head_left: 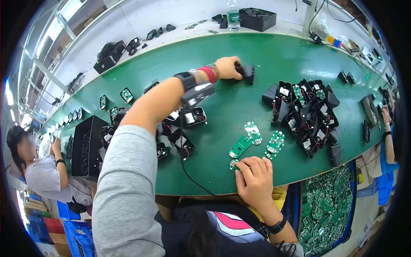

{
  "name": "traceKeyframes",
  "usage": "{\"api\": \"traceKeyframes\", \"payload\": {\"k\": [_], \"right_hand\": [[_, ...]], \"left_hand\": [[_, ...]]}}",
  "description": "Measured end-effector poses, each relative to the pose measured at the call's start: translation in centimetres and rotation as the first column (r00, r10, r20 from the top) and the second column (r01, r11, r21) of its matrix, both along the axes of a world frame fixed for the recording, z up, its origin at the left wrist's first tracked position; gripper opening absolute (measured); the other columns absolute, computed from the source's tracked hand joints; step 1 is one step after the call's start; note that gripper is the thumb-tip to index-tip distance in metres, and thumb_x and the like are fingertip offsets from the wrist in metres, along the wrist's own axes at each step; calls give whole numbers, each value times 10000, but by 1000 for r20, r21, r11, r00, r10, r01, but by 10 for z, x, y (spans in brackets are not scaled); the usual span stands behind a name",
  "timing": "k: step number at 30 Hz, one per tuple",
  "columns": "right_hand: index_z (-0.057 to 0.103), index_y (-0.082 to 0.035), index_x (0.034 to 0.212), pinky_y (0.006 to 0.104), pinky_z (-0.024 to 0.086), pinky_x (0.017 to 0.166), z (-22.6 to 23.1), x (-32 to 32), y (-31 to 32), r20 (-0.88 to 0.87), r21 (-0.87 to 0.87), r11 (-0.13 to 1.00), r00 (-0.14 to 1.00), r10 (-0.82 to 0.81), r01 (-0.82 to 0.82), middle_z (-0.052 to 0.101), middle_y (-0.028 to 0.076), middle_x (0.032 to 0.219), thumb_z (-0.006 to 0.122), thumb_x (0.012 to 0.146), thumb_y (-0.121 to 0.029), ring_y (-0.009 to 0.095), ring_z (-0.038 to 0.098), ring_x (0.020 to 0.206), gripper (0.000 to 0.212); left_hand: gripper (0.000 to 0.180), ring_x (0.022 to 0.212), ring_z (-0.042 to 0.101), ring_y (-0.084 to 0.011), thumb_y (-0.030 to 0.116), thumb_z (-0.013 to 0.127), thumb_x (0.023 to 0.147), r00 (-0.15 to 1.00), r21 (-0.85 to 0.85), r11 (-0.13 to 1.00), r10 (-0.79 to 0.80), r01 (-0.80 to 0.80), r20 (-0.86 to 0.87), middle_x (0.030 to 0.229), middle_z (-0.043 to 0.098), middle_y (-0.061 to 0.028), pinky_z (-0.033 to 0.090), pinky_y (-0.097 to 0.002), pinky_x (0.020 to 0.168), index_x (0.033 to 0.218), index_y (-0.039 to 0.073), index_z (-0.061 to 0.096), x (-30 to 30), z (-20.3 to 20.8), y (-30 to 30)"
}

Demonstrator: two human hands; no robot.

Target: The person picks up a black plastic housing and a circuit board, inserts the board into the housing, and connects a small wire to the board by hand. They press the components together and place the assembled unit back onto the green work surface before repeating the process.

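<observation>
My left arm reaches far across the green table, and my left hand is closed around a black plastic housing. Close to the near edge, my right hand lies with bent fingers closed over a small green circuit board, which it mostly hides. Just beyond those fingers are three more boards: a plain-faced one, one with white parts, and another at the right. A heap of black housings with red wires and boards sits on the right. More open housings lie partly behind my left forearm.
A black bin stands at the left, near a seated person. A blue-edged crate of circuit boards is below the table's right edge. Along the back shelf are a water bottle and a black box. Another person's arm shows far right.
</observation>
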State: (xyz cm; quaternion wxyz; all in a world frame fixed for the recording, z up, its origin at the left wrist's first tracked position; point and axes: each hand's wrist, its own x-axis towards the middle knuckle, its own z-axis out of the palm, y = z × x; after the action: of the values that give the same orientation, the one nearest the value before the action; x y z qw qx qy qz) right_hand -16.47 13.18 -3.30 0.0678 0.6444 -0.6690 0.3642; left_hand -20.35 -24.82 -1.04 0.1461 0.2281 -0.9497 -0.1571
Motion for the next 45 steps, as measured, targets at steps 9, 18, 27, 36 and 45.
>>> {"api": "traceKeyframes", "payload": {"k": [9, 18, 27, 36, 45], "right_hand": [[616, -60, 905, 404, 407, 850, -4, 0, 1, 0, -68, 997, 1000, 22, -22, 588, 58, 933, 655, 738, -86, 246, 567, 905, 174], [615, -60, 899, 397, 422, 829, -4, -2, 2, 38, -65, 998, 999, 14, -11, 582, 68, 915, 651, 729, -86, 258, 566, 901, 176], [633, -50, 944, 459, 386, 965, -6, -17, 15, 144, 15, 999, 989, 39, -42, 620, 69, 1025, 646, 774, -46, 278, 579, 1039, 170], [631, -10, 985, 354, 467, 827, 31, -43, -1, 182, -25, 1000, 983, -12, 17, 624, 137, 968, 613, 806, 15, 283, 599, 934, 181], [529, -29, 1184, 369, 461, 786, 19, -49, -59, -69, 241, 943, 973, -219, 229, 586, 133, 943, 654, 783, -16, 288, 588, 888, 420]], "left_hand": [[1113, 1045, 563, -405, 462, 782, 634, 998, -133, 989, -66, 68, 18, 1198, 518, -302, 458, -409, 915, 1453, 43, 155, -82, 4, 10], [491, 825, 629, -346, 327, 697, 723, 969, -159, 957, -235, 244, 74, 906, 636, -206, 507, -404, 712, 1030, -14, 526, -20, 6, 1], [487, 783, 597, -184, 252, 666, 738, 986, 498, 863, 2, 81, -165, 867, 602, -133, 491, -301, 695, 1101, -48, 541, 59, 74, 109], [431, 809, 642, -232, 94, 479, 880, 914, 975, 31, 343, 219, -216, 1155, 573, -188, 545, -331, 684, 1303, 43, 415, 186, 56, 244], [448, 817, 556, -52, 142, 496, 948, 821, 919, 191, 411, 346, -395, 988, 597, -2, 518, -233, 645, 1387, 101, 421, 176, -4, 252]]}}
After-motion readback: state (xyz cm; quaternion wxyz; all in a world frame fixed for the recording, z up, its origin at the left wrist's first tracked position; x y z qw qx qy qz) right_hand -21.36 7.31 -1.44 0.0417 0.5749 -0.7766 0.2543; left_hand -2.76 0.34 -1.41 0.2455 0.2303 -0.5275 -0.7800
